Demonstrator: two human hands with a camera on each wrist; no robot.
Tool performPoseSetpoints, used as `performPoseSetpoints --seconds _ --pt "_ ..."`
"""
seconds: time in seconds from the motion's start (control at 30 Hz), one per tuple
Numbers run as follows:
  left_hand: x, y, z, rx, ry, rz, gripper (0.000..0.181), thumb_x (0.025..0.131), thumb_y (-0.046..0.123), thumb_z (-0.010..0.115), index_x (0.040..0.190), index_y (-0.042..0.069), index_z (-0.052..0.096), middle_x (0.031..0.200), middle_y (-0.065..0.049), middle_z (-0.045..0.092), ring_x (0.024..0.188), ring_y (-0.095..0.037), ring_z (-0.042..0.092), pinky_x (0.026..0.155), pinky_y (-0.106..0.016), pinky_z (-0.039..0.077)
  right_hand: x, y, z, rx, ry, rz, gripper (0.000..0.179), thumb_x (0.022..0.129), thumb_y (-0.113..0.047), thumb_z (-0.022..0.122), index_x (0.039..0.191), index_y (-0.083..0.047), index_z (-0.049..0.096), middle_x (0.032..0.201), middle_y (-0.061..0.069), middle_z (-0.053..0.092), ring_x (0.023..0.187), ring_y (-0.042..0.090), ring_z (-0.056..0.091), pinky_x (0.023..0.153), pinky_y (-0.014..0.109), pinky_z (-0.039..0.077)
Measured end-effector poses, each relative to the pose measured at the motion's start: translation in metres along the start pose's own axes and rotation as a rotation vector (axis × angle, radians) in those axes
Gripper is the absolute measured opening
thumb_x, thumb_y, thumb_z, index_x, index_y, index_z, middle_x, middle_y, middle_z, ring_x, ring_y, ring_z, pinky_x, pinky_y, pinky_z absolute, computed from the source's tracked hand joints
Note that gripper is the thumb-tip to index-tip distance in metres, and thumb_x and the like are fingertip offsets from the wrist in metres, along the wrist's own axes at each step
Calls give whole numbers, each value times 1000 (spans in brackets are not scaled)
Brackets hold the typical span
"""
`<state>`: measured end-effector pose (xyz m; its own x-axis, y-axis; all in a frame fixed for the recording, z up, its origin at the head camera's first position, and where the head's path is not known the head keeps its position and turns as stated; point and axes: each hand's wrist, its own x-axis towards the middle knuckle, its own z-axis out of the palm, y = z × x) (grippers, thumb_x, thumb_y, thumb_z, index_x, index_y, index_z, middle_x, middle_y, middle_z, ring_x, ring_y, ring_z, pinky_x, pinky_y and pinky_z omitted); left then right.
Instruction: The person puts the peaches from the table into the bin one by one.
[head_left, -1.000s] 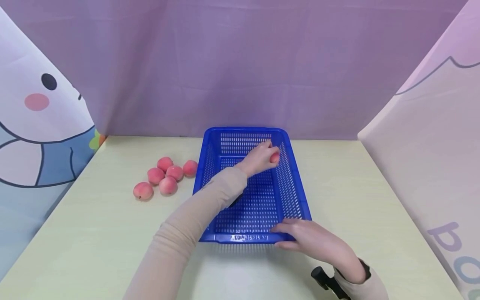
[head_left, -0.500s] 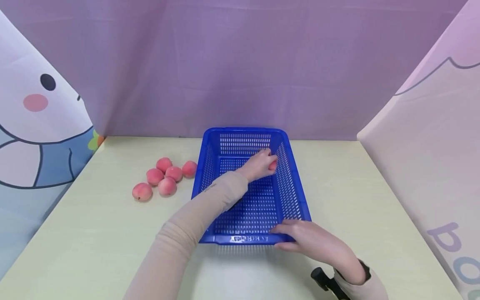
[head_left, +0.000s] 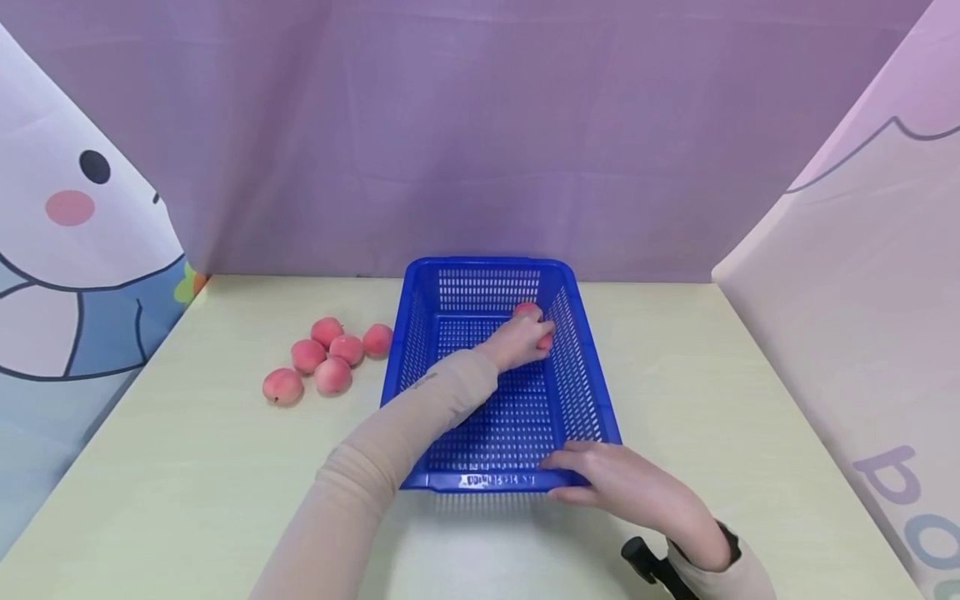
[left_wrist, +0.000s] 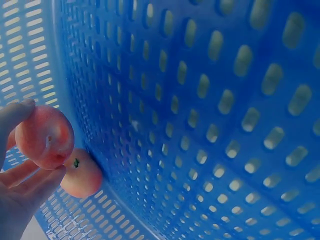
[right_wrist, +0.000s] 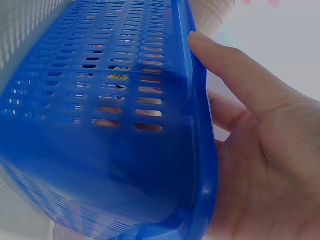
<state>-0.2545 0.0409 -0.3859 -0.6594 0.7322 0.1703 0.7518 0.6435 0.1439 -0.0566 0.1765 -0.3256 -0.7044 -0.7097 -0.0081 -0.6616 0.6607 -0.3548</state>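
Inside the blue plastic basket (head_left: 405, 350), my left hand (head_left: 513, 342) holds a peach (left_wrist: 44, 137) between thumb and fingers, low near the right wall. A second peach (left_wrist: 83, 176) lies in the far right corner of the basket, just beyond the held one; in the head view this corner peach (head_left: 528, 310) shows above the knuckles. My right hand (head_left: 626, 483) grips the basket's near rim by the right corner. In the right wrist view the thumb (right_wrist: 225, 60) lies along the outside of the rim, and the fingers are partly hidden behind it.
Several peaches (head_left: 333, 376) lie in a loose group on the pale table (head_left: 187, 475), left of the basket. One peach (head_left: 377, 340) sits right beside the basket's left wall. A purple cloth (head_left: 480, 133) hangs behind, with printed panels at both sides.
My left hand has lowered with its peach and come slightly nearer, uncovering the peach in the far right corner. The right hand has stayed on the rim.
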Motion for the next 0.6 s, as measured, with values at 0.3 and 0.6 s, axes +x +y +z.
performPoseSetpoints --seconds 0.3,0.6 --pt "0 0 2 -3 -65 -18 38 81 23 62 114 6 56 102 -12 52 83 -18 56 73 -28 48 0 0 -1 1 -3 1 26 85 -29 56 103 -12 63 94 -3 62 88 13 59 75 30 49" --pt "-2 1 5 12 -64 -3 35 82 22 61 114 6 57 99 -12 53 80 -19 58 69 -29 49 0 -1 -1 3 -1 -1 27 85 -30 56 103 -11 63 95 -2 62 88 14 59 75 31 49"
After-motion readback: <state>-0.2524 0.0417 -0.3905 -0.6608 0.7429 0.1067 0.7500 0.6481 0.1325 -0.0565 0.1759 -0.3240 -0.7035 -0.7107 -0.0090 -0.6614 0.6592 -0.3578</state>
